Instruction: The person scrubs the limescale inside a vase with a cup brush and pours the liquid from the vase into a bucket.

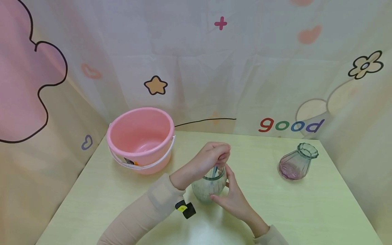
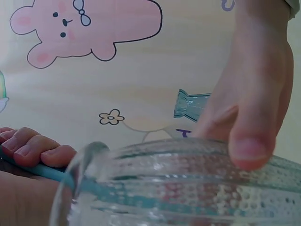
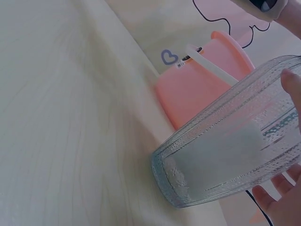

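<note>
A ribbed clear glass jar (image 1: 206,190) stands on the table, with cloudy whitish liquid and white sediment at its bottom, seen in the right wrist view. My right hand (image 1: 235,199) holds the jar's side, thumb at the front and fingers behind. Above the mouth, my left hand (image 1: 214,154) grips a thin light-blue stick (image 2: 51,173) that reaches down into the jar. The stick's lower end is blurred behind the glass, so its kind is unclear. In the left wrist view, fingers of the left hand (image 2: 35,148) curl round the stick.
A pink bucket (image 1: 141,158) with a white handle stands at the back left. On the right is a glass vase (image 1: 295,165), greenish at its neck and purple at its base. A printed curtain (image 1: 196,85) hangs behind the table (image 1: 321,211).
</note>
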The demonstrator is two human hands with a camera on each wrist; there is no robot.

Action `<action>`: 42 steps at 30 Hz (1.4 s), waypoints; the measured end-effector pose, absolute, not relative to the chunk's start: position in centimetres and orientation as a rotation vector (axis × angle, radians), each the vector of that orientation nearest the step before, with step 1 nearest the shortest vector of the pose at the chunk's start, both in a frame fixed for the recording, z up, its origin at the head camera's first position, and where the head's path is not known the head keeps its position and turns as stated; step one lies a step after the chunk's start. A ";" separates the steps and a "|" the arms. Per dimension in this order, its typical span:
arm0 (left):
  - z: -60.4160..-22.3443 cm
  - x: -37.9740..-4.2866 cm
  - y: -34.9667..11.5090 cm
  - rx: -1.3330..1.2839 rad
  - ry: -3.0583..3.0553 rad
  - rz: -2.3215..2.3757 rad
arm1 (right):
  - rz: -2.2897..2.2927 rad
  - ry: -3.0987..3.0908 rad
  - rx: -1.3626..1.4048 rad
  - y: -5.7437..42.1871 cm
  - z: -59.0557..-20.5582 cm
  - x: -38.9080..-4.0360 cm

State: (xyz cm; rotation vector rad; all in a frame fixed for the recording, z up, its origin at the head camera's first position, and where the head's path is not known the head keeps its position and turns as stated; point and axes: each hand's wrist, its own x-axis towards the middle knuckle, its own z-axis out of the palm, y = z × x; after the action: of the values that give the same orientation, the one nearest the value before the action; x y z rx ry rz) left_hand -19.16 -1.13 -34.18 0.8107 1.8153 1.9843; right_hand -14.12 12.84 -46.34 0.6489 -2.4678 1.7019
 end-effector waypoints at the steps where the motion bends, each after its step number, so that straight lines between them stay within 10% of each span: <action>1: -34.0 -19.1 -1.1 0.818 1.815 1.984 | 1.698 -2.468 0.641 12.9 -46.8 -14.3; 42: -30.4 -18.0 -1.4 0.955 1.785 2.024 | 1.790 -2.474 0.547 12.1 -44.3 -13.4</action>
State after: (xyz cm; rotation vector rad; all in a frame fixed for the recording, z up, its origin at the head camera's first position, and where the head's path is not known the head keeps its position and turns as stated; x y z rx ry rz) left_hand -17.97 -1.40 -30.36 0.9547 1.7851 2.0242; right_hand -13.40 12.12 -44.28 0.5474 -2.4740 1.7899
